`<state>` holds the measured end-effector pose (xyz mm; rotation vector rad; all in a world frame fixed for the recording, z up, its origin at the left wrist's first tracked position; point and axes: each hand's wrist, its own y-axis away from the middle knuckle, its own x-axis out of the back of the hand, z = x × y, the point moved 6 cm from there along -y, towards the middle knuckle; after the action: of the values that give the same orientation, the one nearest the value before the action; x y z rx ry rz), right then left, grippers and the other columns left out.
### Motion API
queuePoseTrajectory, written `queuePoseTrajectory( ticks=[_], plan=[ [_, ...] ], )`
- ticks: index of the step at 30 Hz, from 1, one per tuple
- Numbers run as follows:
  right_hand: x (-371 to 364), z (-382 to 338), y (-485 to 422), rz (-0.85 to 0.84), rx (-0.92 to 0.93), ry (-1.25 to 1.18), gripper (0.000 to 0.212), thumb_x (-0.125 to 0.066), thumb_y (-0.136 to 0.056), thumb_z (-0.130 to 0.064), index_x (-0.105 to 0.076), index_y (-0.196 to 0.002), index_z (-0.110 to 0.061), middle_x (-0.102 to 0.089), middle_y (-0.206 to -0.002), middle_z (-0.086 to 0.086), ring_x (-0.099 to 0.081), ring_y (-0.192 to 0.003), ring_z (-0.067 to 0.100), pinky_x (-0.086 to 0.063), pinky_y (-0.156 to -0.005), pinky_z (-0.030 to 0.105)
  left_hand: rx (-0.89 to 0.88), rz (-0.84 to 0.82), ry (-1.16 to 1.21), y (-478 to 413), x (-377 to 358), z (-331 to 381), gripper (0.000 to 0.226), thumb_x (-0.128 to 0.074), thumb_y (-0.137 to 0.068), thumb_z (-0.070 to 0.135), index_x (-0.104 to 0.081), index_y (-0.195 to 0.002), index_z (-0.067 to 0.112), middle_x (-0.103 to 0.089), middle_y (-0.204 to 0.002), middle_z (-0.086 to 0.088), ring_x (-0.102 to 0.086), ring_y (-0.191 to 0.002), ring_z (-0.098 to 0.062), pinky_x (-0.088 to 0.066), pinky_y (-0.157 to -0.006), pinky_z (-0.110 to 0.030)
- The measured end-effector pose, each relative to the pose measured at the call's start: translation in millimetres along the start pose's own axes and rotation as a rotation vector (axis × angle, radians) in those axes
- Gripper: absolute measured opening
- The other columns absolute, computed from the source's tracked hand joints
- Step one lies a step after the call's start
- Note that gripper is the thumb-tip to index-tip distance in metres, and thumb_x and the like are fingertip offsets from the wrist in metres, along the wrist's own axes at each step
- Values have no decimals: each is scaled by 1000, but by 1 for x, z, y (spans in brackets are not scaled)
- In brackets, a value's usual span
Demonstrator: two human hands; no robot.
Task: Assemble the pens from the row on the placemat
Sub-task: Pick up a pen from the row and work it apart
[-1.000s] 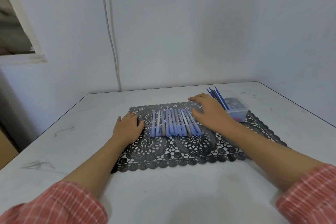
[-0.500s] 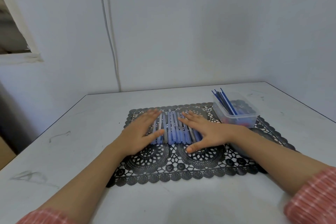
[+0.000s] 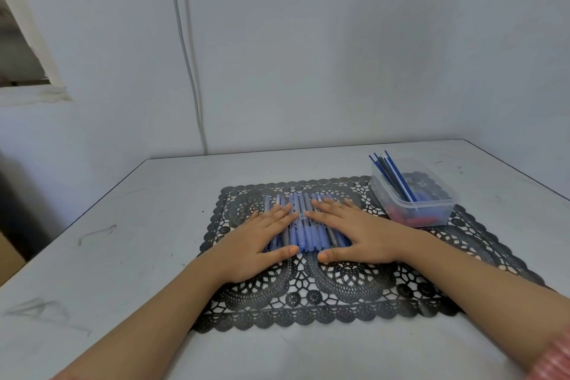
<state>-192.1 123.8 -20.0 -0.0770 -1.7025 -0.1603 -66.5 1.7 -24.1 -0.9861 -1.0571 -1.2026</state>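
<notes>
A row of several blue and grey pen barrels (image 3: 303, 227) lies side by side on the black lace placemat (image 3: 324, 296). My left hand (image 3: 256, 241) lies flat on the left part of the row, fingers straight. Flat on the right part of the row rests my right hand (image 3: 354, 230), fingers spread. Both thumbs point inward below the pens' near ends. Many barrels are hidden under the palms. A clear plastic tub (image 3: 413, 194) at the mat's far right corner holds blue ink refills sticking up and small red and blue parts.
The white table (image 3: 123, 256) runs to the wall at the back and has edges at left and right. A cable (image 3: 185, 55) hangs down the wall behind. Pink striped sleeves show at the bottom corners.
Both hands moved from beside the row onto the pens and now lie flat on them, closer together. The view has shifted so the tub stands further right.
</notes>
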Motion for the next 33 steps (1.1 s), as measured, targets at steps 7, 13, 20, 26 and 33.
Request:
queuePoseTrajectory(
  ticks=[7,13,20,26,33],
  plan=[
    [2,-6,-8,-21,-13,16,83,-32,-84,-68,3,-148,-30,11,-156,-3,11,-143,10,8,-116,35,-2,-32,-89,-3,2,1,70,-23,-84,70,4,-145,48,13,-151,22,12,-139,4,11,-114,-29],
    [4,-8,-16,-40,-35,35,81,-31,-86,-67,6,-147,-30,14,-155,-3,11,-143,13,10,-115,38,37,-79,-123,-6,4,-8,68,-18,-84,70,10,-142,49,16,-150,21,13,-138,4,12,-112,-32],
    [2,-4,-28,-55,-53,57,84,-26,-83,-72,6,-148,-29,13,-156,-2,13,-142,15,10,-115,45,39,-106,-140,-15,7,-18,71,-13,-82,71,9,-145,47,17,-149,20,12,-136,3,11,-111,-30],
    [5,-1,-36,-19,-58,34,83,-26,-83,-71,3,-149,-28,10,-156,-1,11,-143,14,11,-115,45,66,-30,-52,-20,6,-22,95,7,-64,89,1,-147,44,7,-157,14,6,-144,-4,8,-114,-31],
    [5,0,-37,8,-63,3,99,-18,-70,-81,1,-149,-26,6,-157,-6,10,-142,9,11,-115,48,90,23,11,-20,6,-22,77,-21,-79,76,-12,-148,42,-2,-158,13,1,-144,-6,-2,-118,-34]
  ],
)
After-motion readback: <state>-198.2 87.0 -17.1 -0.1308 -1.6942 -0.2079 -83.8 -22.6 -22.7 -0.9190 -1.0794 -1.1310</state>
